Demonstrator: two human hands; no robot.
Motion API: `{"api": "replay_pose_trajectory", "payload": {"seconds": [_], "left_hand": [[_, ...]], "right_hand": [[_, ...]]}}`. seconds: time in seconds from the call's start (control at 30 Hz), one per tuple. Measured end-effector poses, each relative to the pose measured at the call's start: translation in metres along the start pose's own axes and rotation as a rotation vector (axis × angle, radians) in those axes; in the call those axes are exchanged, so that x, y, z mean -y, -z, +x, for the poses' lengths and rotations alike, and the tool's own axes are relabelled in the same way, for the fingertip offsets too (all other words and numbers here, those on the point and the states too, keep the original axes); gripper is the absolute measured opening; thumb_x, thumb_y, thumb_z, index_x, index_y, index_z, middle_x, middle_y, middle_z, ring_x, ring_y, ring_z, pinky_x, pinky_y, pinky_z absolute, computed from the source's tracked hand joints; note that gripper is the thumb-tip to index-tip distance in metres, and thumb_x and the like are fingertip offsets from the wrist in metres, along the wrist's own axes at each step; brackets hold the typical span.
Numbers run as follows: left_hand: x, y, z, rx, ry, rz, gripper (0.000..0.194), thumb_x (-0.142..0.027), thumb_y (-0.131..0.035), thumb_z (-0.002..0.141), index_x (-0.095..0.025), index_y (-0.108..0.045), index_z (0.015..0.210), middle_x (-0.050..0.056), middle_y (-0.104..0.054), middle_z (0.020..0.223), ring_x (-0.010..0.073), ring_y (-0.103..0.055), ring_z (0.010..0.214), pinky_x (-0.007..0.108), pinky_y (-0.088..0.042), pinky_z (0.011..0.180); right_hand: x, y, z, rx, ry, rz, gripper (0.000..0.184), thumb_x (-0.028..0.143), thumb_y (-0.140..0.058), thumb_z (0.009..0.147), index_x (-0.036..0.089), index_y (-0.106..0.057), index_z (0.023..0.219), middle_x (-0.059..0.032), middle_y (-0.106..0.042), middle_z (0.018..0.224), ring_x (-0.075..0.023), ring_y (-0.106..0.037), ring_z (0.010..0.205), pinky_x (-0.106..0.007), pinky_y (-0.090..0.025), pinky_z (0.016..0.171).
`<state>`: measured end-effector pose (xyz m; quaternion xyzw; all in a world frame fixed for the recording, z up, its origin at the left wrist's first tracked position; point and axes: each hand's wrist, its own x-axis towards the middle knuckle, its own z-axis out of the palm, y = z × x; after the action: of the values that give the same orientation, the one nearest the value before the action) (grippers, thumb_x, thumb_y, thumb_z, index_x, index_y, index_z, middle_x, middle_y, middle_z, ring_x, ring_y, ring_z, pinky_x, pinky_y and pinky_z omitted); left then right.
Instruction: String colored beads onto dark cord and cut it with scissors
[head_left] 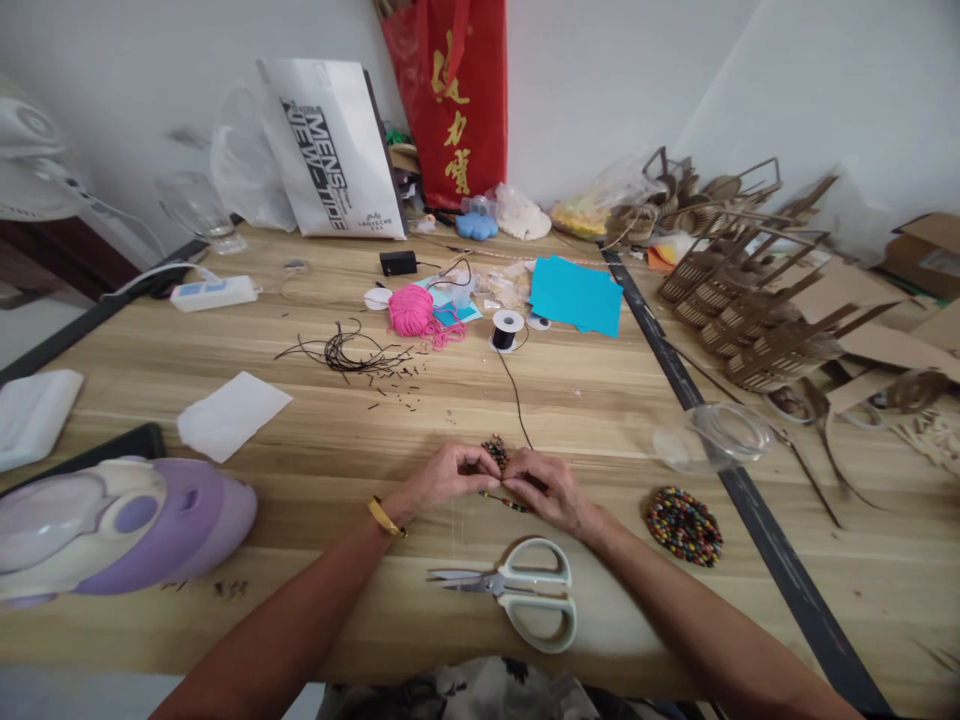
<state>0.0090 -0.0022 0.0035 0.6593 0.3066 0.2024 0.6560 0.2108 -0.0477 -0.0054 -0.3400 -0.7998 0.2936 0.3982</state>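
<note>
My left hand (pixel 450 474) and my right hand (pixel 546 486) meet over the middle of the table, fingertips pinched together. Between them is a string of small multicoloured beads (pixel 495 452), partly hidden by my fingers. A short beaded length hangs below the fingertips. Black cord (pixel 516 392) runs from behind my right hand up to a white spool (pixel 504 330) wound with dark cord. Just below my hands lie scissors (pixel 537 592) with pale handles, their blades pointing left. A coiled heap of multicoloured beads (pixel 684 526) rests to the right of my right forearm.
Cut black cords (pixel 358 352) and short offcuts lie behind my left hand, near pink yarn (pixel 411 310) and blue sheets (pixel 576 296). A purple and white appliance (pixel 150 530) stands at left. Woven baskets (pixel 750 300) and a clear plastic roll (pixel 727 436) are at right.
</note>
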Motion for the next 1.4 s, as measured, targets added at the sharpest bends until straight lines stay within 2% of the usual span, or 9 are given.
{"api": "replay_pose_trajectory", "payload": {"seconds": [0.43, 0.5, 0.63, 0.73, 1.07, 1.4], "left_hand": [[0.000, -0.001, 0.000, -0.018, 0.024, 0.021, 0.017, -0.027, -0.067, 0.073, -0.010, -0.067, 0.075, 0.001, -0.063, 0.068, 0.0109, -0.053, 0.065, 0.022, -0.040, 0.064], [0.000, -0.001, 0.000, -0.021, 0.027, 0.015, 0.018, -0.028, -0.067, 0.073, -0.010, -0.066, 0.075, 0.001, -0.062, 0.067, 0.0107, -0.052, 0.065, 0.022, -0.040, 0.064], [0.002, -0.001, 0.001, -0.038, 0.043, -0.006, 0.020, -0.030, -0.068, 0.072, -0.010, -0.064, 0.073, 0.000, -0.060, 0.065, 0.0098, -0.050, 0.062, 0.021, -0.039, 0.061], [0.004, -0.001, 0.001, -0.059, 0.052, -0.012, 0.021, -0.031, -0.068, 0.072, -0.010, -0.063, 0.072, 0.000, -0.057, 0.063, 0.0089, -0.047, 0.059, 0.021, -0.037, 0.059], [0.006, 0.000, 0.002, -0.117, 0.041, -0.003, 0.020, -0.030, -0.066, 0.073, -0.010, -0.063, 0.074, 0.000, -0.056, 0.063, 0.0085, -0.046, 0.057, 0.021, -0.037, 0.056], [-0.001, -0.002, 0.002, -0.142, 0.051, 0.012, 0.018, -0.028, -0.066, 0.072, -0.010, -0.063, 0.072, 0.000, -0.057, 0.062, 0.0090, -0.048, 0.058, 0.021, -0.038, 0.057]], "right_hand": [[-0.001, 0.000, -0.001, 0.004, 0.021, 0.008, 0.012, 0.024, -0.052, 0.093, 0.017, -0.060, 0.087, -0.0054, -0.062, 0.076, -0.0149, -0.058, 0.071, -0.026, -0.046, 0.065], [-0.001, 0.000, -0.001, -0.035, -0.011, 0.005, 0.011, 0.023, -0.053, 0.092, 0.017, -0.061, 0.089, -0.0052, -0.062, 0.077, -0.0149, -0.058, 0.071, -0.026, -0.046, 0.065], [-0.004, 0.001, -0.002, -0.192, -0.140, -0.049, 0.012, 0.024, -0.052, 0.092, 0.017, -0.061, 0.087, -0.0040, -0.061, 0.076, -0.0144, -0.056, 0.068, -0.026, -0.045, 0.061], [-0.009, 0.002, -0.002, -0.257, -0.167, -0.106, 0.013, 0.025, -0.052, 0.092, 0.018, -0.061, 0.086, -0.0029, -0.060, 0.074, -0.0141, -0.054, 0.065, -0.026, -0.044, 0.059], [-0.006, 0.005, -0.001, -0.049, -0.060, -0.274, 0.012, 0.018, -0.051, 0.092, 0.019, -0.063, 0.090, -0.0068, -0.062, 0.082, -0.0178, -0.057, 0.077, -0.030, -0.048, 0.068], [-0.013, 0.000, -0.005, 0.062, -0.019, -0.443, 0.016, 0.019, -0.050, 0.093, 0.020, -0.063, 0.101, -0.0082, -0.064, 0.092, -0.0192, -0.059, 0.085, -0.030, -0.050, 0.072]]}}
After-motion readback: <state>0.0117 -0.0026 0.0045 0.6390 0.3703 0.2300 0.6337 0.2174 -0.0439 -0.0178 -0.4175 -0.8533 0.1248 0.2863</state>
